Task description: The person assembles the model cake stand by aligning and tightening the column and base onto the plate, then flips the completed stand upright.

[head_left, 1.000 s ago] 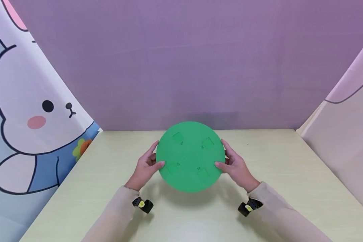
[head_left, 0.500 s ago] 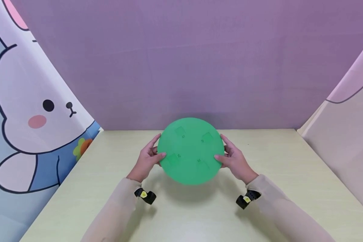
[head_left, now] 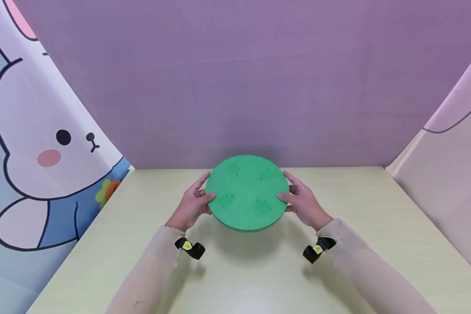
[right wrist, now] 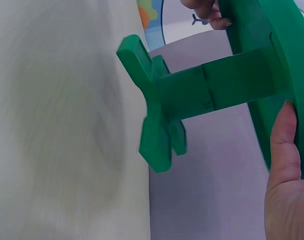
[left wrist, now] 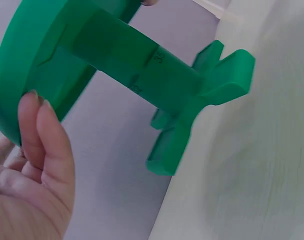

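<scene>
**A:** so what changed over the last second? The green round stand (head_left: 246,192) was tipped up, with its flat disc facing the head camera almost square-on. Now it has levelled off and you can see the front rim as a thick edge. It also moved a little toward the back edge of the desk (head_left: 235,279), roughly centred between left and right.

**B:** yeah, and both hands came with it. The left hand (head_left: 191,206) is on the left rim with the thumb hooked over the top and the fingers round the edge. The right hand (head_left: 303,203) mirrors it on the right rim. So both are clamped on the disc, not just resting on it.

**A:** is it down yet? From the head view I can't tell.

**B:** the wrist cams help there. The left wrist view shows the post and the cross-shaped foot (left wrist: 199,107) under the disc. The foot looks very close to the desk but the whole thing sits at an angle in that shot. Touching or just above, I honestly can't say. The right wrist view gives the same picture (right wrist: 154,117).

**A:** so my guess is it's being brought upright onto its foot, nearly there, with the grip not let go.
</scene>
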{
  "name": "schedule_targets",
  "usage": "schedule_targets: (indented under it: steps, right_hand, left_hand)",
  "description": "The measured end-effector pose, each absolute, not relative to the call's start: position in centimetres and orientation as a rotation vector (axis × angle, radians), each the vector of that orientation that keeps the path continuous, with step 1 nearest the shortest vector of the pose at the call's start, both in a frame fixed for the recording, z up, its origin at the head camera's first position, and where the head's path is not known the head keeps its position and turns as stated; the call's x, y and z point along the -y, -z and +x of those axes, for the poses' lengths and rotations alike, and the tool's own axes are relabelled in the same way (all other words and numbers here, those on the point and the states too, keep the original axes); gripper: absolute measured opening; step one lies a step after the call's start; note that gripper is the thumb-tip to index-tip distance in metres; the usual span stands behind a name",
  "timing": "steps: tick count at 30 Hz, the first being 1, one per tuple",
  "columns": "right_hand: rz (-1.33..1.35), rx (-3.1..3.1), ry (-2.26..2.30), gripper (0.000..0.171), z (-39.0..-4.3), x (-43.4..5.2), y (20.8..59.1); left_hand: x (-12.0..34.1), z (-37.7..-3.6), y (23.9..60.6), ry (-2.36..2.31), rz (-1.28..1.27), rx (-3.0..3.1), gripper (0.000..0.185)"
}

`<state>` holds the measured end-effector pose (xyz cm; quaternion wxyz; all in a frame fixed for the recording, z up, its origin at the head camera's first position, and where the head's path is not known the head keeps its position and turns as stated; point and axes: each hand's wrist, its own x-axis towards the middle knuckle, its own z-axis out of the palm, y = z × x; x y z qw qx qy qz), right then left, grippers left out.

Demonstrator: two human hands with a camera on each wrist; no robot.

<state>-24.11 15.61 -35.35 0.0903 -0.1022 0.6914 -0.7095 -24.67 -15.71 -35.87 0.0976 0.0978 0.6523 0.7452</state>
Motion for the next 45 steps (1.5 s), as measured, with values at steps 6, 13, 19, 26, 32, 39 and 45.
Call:
schedule_targets:
  steps: [6, 13, 19, 26, 32, 39, 45]
  right_hand:
    - [-0.295, -2.008, 2.106, 0.076, -24.0, -15.5, 35.2]
    - [-0.299, -1.99, 2.104, 0.076, -24.0, -15.5, 35.3]
    - [-0.281, -1.991, 2.097, 0.076, -24.1, -15.5, 35.6]
    - [-0.242, -2.017, 2.077, 0.076, -24.1, -15.5, 35.9]
    - [-0.226, -2.029, 2.065, 0.075, -24.0, -15.5, 36.5]
    - [-0.221, -2.019, 2.064, 0.075, -23.9, -15.5, 37.2]
    - [-0.219, -1.999, 2.065, 0.076, -23.8, -15.6, 37.8]
  left_hand:
    - [15.8, -24.8, 36.1, -2.213, 0.265, -1.858, 0.072]
    - [15.8, -24.9, 36.3, -2.218, 0.246, -1.826, 0.071]
    - [15.8, -25.0, 36.6, -2.197, 0.225, -1.84, 0.071]
    - [15.8, -25.0, 37.1, -2.189, 0.208, -1.847, 0.071]
    - [15.8, -25.0, 37.8, -2.186, 0.192, -1.835, 0.07]
    - [15.9, -25.0, 38.7, -2.183, 0.17, -1.835, 0.07]
    - [15.9, -25.0, 39.1, -2.172, 0.186, -1.841, 0.07]
